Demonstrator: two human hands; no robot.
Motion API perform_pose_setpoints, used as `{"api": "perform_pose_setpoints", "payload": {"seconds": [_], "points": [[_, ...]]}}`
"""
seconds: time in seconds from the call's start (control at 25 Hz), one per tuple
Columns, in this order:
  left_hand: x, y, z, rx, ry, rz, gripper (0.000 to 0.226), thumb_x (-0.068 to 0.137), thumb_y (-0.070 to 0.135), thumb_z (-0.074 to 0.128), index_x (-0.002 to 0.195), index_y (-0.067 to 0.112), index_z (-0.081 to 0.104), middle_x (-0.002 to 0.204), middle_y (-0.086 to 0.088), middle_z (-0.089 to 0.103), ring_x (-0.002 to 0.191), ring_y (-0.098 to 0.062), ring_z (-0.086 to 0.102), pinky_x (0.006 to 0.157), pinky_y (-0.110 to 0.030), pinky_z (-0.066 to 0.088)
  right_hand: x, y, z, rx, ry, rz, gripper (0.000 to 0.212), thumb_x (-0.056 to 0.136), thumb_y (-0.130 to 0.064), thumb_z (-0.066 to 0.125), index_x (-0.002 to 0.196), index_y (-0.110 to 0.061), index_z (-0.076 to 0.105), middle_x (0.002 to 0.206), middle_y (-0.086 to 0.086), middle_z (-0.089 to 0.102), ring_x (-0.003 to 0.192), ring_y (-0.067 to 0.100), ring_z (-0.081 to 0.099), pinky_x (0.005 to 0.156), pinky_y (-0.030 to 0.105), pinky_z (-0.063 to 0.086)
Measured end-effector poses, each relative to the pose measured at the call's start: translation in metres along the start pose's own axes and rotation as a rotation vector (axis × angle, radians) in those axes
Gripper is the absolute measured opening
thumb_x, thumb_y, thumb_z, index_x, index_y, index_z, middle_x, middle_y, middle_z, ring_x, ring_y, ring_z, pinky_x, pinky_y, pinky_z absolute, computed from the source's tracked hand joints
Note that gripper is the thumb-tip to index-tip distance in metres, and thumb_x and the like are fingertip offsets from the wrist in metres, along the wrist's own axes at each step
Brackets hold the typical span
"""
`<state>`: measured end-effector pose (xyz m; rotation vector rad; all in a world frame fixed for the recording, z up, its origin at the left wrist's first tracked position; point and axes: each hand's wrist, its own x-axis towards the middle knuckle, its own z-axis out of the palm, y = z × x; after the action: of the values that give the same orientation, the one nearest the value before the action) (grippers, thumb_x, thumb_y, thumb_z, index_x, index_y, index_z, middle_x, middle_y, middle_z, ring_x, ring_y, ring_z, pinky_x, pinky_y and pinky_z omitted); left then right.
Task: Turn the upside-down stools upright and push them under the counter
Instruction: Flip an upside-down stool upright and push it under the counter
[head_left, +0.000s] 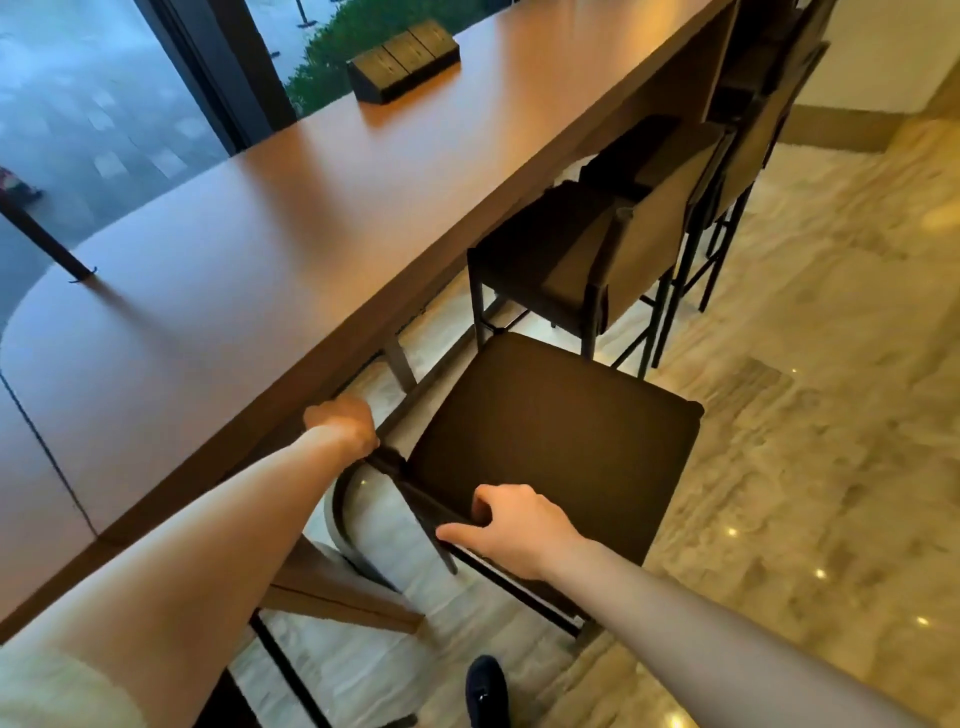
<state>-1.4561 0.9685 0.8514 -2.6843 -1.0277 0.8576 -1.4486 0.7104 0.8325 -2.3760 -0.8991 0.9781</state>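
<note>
The right hand (511, 527) is gripping the near edge of the dark stool (561, 441), fingers curled over it. The left hand (344, 423) is clamping its far-left corner beside the counter (249, 249). Beyond, another stool (571, 265) is sitting under the counter.

No text, label, brand, number or sign can be read anywhere in the head view.
</note>
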Motion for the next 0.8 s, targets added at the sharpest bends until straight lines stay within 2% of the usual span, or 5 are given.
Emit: {"api": "perform_pose_setpoints", "payload": {"seconds": [0.16,0.4,0.56,0.68,0.8], "points": [[0.011,-0.003,0.001,0.077,-0.01,0.081,0.024,0.094,0.035,0.059,0.081,0.016,0.056,0.078,0.002,0.057,0.065,-0.016,0.052,0.061,-0.03,0.041,0.006,0.002,0.001,0.27,-0.049,0.15,0.08,0.085,-0.079,0.024,0.132,-0.025,0.058,0.131,0.001,0.061,0.12,0.026,0.057,0.099,0.039,0.043],[0.041,-0.003,-0.008,0.076,-0.361,0.112,0.033,0.094,0.045,0.05,0.093,0.013,0.056,0.082,-0.003,0.057,0.071,-0.018,0.056,0.064,-0.026,0.049,0.001,0.077,-0.033,0.123,-0.06,0.7,0.047,0.099,-0.042,0.049,0.132,-0.008,0.055,0.13,0.014,0.059,0.111,0.031,0.061,0.085,0.037,0.052],[0.071,0.003,-0.006,0.019,-0.627,0.032,0.037,0.092,0.042,0.055,0.104,0.007,0.059,0.087,-0.011,0.066,0.067,-0.021,0.061,0.055,-0.024,0.052,-0.019,0.112,-0.011,0.733,-0.389,1.066,0.055,0.095,-0.045,0.056,0.114,0.006,0.056,0.091,0.02,0.067,0.078,0.034,0.069,0.063,0.038,0.06],[0.091,0.011,0.0,0.081,-0.736,0.051,0.041,0.091,0.046,0.055,0.102,0.007,0.06,0.077,-0.011,0.073,0.067,-0.02,0.065,0.065,-0.025,0.055,-0.019,0.129,0.015,0.986,-0.361,1.087,0.037,0.094,-0.034,0.06,0.098,0.003,0.062,0.069,0.016,0.071,0.07,0.03,0.067,0.069,0.037,0.058],[0.106,0.026,0.014,0.211,-0.813,0.101,0.043,0.093,0.048,0.051,0.095,0.007,0.064,0.084,-0.009,0.072,0.077,-0.021,0.066,0.079,-0.03,0.053,-0.012,0.14,0.027,1.019,-0.368,1.138,0.038,0.092,-0.034,0.061,0.104,0.002,0.064,0.074,0.017,0.072,0.066,0.029,0.068,0.06,0.033,0.056]]}}
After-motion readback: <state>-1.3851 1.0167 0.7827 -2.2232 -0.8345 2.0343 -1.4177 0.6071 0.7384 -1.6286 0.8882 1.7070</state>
